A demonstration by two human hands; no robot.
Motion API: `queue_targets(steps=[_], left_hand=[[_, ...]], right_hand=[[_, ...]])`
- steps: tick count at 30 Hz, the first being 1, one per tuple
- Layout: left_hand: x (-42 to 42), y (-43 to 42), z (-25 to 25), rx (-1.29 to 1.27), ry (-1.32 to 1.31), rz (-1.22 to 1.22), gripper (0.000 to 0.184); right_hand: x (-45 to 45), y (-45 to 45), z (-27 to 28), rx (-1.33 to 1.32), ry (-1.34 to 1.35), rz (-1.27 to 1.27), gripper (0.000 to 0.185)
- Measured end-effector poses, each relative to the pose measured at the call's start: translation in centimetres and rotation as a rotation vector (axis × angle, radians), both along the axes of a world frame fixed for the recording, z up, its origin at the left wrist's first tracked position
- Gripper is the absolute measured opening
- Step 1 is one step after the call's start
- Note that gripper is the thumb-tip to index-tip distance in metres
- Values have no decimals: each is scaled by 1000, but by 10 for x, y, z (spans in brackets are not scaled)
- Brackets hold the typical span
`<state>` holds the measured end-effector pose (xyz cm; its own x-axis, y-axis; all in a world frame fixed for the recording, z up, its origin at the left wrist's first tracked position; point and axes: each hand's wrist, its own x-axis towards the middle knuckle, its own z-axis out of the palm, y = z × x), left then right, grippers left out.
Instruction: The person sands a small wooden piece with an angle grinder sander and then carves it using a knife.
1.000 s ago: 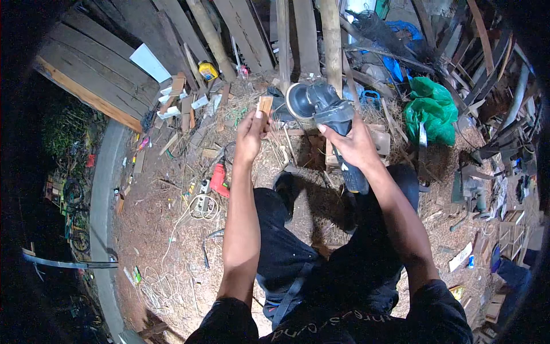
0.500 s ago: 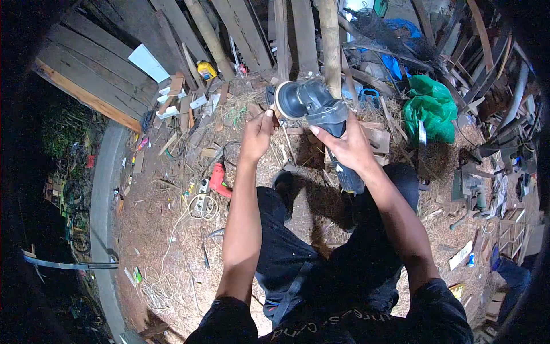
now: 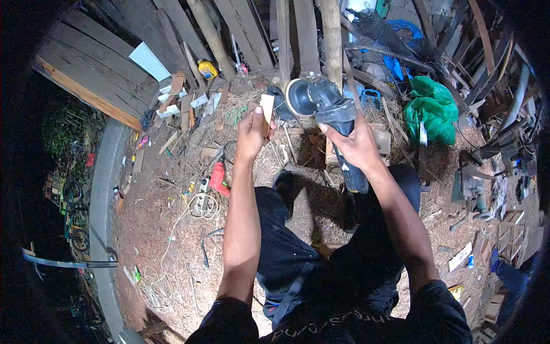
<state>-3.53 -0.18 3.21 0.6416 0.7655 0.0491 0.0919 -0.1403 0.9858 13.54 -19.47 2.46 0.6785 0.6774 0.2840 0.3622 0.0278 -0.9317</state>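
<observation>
Pinched between the fingers of my left hand (image 3: 251, 136) is a small wooden block (image 3: 267, 106), its pale face lit and upright. My right hand (image 3: 360, 146) wraps round the body of an angle grinder (image 3: 336, 113), with the thumb along its near side. A round disc with a pale rim (image 3: 293, 98) is fitted at the grinder's head and faces left toward the block. A visible gap separates disc and block. The grinder's dark handle end (image 3: 355, 181) points down toward my knees.
On the ground lie a red power drill (image 3: 219, 179), a power strip with a coiled white cord (image 3: 203, 205), and wood scraps. A green plastic bag (image 3: 431, 109) is at right. Planks (image 3: 243, 34) lean at the back; a yellow container (image 3: 207, 69) stands by them.
The grinder has shifted slightly right, away from the wooden block. The block, earlier mostly hidden against the disc, now stands apart with its pale face showing.
</observation>
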Motion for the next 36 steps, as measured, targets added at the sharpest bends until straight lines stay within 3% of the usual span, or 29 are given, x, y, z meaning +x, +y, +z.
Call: queue_targets(steps=[9,13,19,24,26,28,34,36], left_hand=[[6,-6,-2,124,-101,44,25],[0,-8,9,-107,-163,21,20],[2,-1,-5,89,-99,-52,22],[7,8,-20,455,12,-76,19],[9,8,-25,430,-4,-94,18],[14,-7,-13,221,-47,-114,17],[23,-13,-16,214,-103,-55,16],[24,-9,-20,357,-78,-60,15]], right_hand=[[-4,-2,6,-24,66,35,59],[-2,-5,9,-78,41,44,59],[-3,-10,17,-77,-34,-21,57],[-5,-9,16,-16,4,20,53],[-7,-7,14,41,29,47,53],[-11,-4,13,113,50,61,53],[-11,-10,26,-73,-6,62,57],[-11,-8,20,-50,-8,29,57]])
